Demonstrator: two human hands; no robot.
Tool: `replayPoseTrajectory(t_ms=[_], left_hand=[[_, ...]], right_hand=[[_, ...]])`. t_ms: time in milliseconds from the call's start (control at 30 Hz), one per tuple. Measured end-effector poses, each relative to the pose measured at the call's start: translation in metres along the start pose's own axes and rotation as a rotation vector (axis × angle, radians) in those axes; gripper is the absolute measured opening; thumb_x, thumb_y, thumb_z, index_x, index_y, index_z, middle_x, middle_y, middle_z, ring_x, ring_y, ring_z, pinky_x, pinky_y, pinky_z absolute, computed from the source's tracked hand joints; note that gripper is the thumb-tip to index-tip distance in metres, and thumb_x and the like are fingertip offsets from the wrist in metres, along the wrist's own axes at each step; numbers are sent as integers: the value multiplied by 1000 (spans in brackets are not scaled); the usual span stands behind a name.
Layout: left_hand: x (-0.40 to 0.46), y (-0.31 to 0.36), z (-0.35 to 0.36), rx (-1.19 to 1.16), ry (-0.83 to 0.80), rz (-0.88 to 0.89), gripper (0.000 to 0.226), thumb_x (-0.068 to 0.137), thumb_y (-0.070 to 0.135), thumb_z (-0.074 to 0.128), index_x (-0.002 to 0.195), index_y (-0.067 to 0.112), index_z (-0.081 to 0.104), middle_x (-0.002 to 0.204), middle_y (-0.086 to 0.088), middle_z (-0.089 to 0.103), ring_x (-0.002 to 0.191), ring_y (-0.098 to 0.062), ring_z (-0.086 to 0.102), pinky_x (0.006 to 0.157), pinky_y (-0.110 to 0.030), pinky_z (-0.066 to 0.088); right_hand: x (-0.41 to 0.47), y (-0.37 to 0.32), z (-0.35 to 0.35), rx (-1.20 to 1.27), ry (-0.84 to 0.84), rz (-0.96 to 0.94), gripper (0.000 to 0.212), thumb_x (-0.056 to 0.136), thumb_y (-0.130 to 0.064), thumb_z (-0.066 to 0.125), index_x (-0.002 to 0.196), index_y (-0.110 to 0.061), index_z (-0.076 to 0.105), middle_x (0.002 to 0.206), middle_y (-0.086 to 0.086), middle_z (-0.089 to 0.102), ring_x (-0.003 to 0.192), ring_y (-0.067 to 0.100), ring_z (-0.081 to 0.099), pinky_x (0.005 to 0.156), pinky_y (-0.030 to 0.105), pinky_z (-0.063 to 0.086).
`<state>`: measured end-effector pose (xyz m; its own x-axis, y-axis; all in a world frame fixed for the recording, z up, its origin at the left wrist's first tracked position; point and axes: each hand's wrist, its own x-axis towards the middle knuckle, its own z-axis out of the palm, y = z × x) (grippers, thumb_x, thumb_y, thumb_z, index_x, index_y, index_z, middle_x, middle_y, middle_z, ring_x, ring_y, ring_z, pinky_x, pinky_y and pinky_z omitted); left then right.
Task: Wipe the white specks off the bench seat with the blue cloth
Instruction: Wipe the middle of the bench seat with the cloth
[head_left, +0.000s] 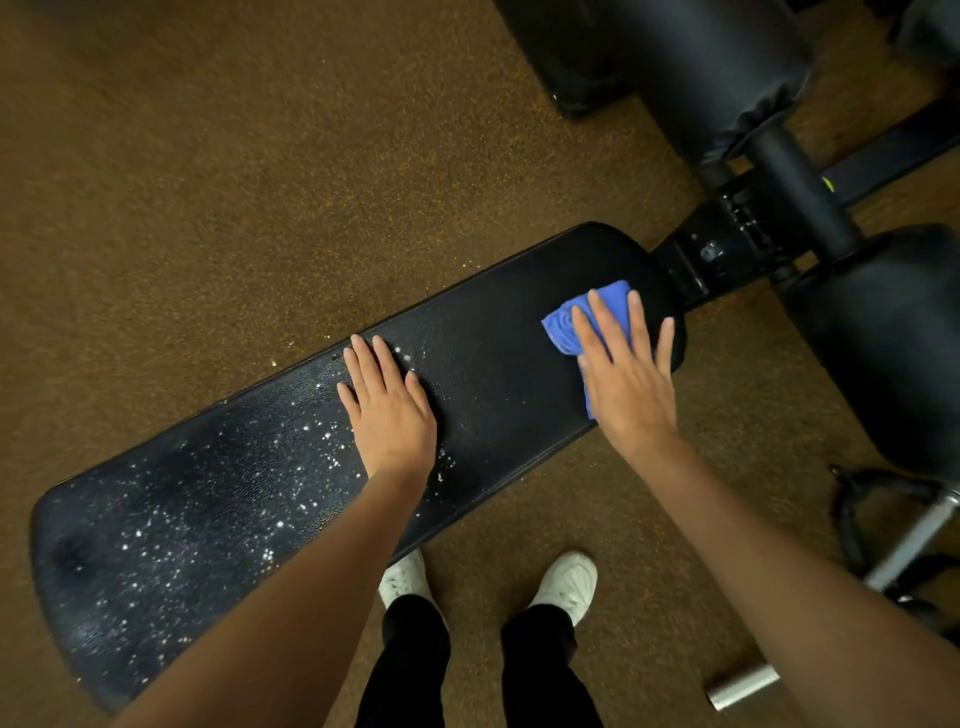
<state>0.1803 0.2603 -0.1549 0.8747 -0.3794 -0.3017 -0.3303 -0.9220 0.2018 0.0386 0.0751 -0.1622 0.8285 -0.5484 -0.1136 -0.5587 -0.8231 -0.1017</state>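
A long black bench seat (498, 364) runs from lower left to upper right. White specks (218, 499) cover its left half, with a few around my left hand; the right part looks dark and bare. My left hand (387, 410) lies flat, fingers spread, on the middle of the seat and holds nothing. Near the seat's right end, my right hand (626, 374) presses flat on the crumpled blue cloth (566, 325). The cloth shows beyond the fingertips and along the hand's left side; the rest is hidden under the palm.
Black padded rollers (727, 67) and the bench's metal frame (727, 244) stand at the upper right, another pad (893, 343) at the right. A metal bar (914, 540) and cylinder (743, 686) lie at lower right. My white shoes (569, 579) stand on brown speckled floor (234, 182) beside the seat.
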Motion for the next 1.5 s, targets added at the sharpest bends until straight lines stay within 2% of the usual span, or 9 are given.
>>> replayPoseTrajectory(t_ms=[100,300,433,600,733,833,1167,1367,1500], left_hand=[[-2,4,2,-5,-2,5,53,100,28,17,148,8,4,156,-10,-4,143,-22,-8,115,-42,0],[-2,4,5,-8,0,1,53,100,28,17,148,8,4,156,-8,-5,143,-21,-8,116,-41,0],[-1,4,6,-18,22,7,54,98,30,12,147,7,9,156,-10,-1,143,-23,-5,115,-42,1],[-2,-3,-1,-37,25,35,62,93,37,5,147,8,9,156,-7,3,144,-20,-3,115,-38,-2],[-4,-15,-7,-56,-6,90,53,99,30,11,147,8,8,156,-6,2,143,-18,-6,115,-35,-6],[-4,-24,-9,-51,-15,135,59,95,36,4,147,8,8,156,-6,1,143,-17,-6,115,-33,-6],[-6,-43,-10,10,-29,226,69,89,40,-5,146,6,13,156,-8,3,144,-20,-3,114,-35,-4],[-5,-47,-10,10,-40,246,68,89,40,-7,147,8,10,156,-6,0,143,-18,-7,115,-34,-5],[-5,-48,-10,1,-42,256,69,88,40,-7,147,7,10,156,-6,1,143,-18,-6,115,-34,-5]], right_hand=[[14,11,-4,6,-14,-32,57,92,-23,48,146,-19,28,155,2,21,143,36,8,108,62,2],[16,-9,-1,155,51,56,49,95,-24,33,142,-11,35,151,10,30,139,44,17,105,58,27],[4,-77,14,195,79,-79,54,87,-15,55,139,-12,41,148,10,36,135,47,24,102,56,32],[-10,-91,19,159,66,-267,55,85,-12,40,140,-16,40,149,5,35,137,41,26,106,53,29],[17,-77,11,162,51,-10,65,82,-9,64,141,-13,37,150,8,33,137,42,23,107,53,27],[23,-103,9,187,53,50,63,84,-12,64,141,-12,37,150,9,33,138,43,22,106,54,28],[7,-110,15,130,12,-321,73,74,-6,67,141,-13,38,150,6,34,138,41,23,109,52,23],[15,-128,18,176,82,-85,61,85,-11,62,141,-14,38,149,4,34,139,39,22,109,49,25],[-20,-122,21,120,68,-307,68,78,-1,60,141,-12,38,150,6,34,138,41,22,110,49,22]])
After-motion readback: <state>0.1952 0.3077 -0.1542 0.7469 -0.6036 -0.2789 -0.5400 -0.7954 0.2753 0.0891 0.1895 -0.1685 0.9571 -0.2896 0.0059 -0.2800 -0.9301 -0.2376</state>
